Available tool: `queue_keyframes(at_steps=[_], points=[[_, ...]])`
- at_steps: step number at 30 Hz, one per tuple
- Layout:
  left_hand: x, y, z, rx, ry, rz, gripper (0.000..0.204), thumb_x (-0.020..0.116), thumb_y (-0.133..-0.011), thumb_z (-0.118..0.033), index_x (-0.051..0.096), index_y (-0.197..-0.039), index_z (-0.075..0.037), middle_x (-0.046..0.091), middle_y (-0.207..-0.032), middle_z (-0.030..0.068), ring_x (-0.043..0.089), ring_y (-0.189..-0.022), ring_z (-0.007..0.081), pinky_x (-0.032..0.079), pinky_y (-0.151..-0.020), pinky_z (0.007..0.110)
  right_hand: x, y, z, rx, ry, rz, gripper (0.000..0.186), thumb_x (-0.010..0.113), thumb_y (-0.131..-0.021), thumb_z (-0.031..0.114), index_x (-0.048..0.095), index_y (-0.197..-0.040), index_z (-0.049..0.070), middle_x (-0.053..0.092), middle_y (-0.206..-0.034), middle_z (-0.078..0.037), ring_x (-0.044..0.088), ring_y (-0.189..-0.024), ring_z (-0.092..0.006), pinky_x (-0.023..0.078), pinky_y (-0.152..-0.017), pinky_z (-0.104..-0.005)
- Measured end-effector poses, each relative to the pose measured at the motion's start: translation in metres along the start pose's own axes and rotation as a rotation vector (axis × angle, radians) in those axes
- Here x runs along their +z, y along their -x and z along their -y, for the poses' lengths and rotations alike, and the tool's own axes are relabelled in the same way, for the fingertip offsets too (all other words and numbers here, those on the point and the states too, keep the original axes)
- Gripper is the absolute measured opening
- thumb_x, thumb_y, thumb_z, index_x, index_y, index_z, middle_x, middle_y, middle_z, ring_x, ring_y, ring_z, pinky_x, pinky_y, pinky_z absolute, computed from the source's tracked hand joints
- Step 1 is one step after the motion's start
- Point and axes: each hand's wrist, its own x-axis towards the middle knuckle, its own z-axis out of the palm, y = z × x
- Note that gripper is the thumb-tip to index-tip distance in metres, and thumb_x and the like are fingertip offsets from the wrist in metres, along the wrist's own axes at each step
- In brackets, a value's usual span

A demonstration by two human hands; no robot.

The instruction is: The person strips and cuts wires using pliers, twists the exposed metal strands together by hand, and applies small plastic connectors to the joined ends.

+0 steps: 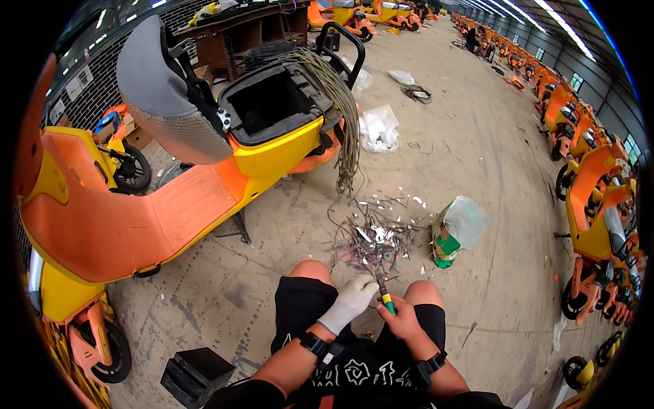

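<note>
My right hand (403, 319), bare, is wrapped round the green-and-yellow handle of a slim hand tool (386, 298). The tool's dark end points away from me; its exact kind is too small to tell. Beside that end is my left hand (355, 298) in a pale work glove, its fingers closed. What they grip, if anything, is hidden. Both hands are between my knees. On the floor just beyond them lies a heap of cut wire scraps and white bits (375, 238). Right of the heap stands a green-and-clear plastic bag (458, 228).
An orange-and-yellow electric scooter (197, 198) stands at left, seat raised, with a bundle of cables (334, 88) hanging over its rear. A black box (196, 375) sits at lower left. White plastic bags (379, 129) lie on the floor. Rows of scooters (589, 204) line the right side.
</note>
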Motion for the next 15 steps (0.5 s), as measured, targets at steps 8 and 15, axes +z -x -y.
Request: queue_keyframes(at_steps=[8, 15], points=[[-0.014, -0.011, 0.023, -0.772, 1.139, 0.385, 0.015, 0.053, -0.097, -0.016, 0.058, -0.089, -0.005, 0.034, -0.055, -0.0099, 0.026, -0.038, 0.0061, 0.021, -0.038, 0.025, 0.001, -0.001, -0.014, -0.111, -0.025, 0.044, 0.025, 0.071, -0.091, 0.017, 0.066, -0.103, -0.005, 0.067, -0.117, -0.015, 0.064, -0.102, -0.0273, 0.049, -0.091, -0.0342], [-0.010, -0.014, 0.028, -0.720, 1.048, 0.376, 0.021, 0.056, -0.097, -0.023, 0.059, -0.090, -0.005, 0.039, -0.058, -0.0057, 0.033, -0.042, 0.0089, 0.024, -0.040, 0.028, -0.002, 0.000, -0.001, -0.069, 0.018, 0.003, 0.026, 0.070, -0.092, 0.018, 0.066, -0.101, -0.006, 0.068, -0.111, -0.016, 0.065, -0.097, -0.0280, 0.050, -0.086, -0.0348]])
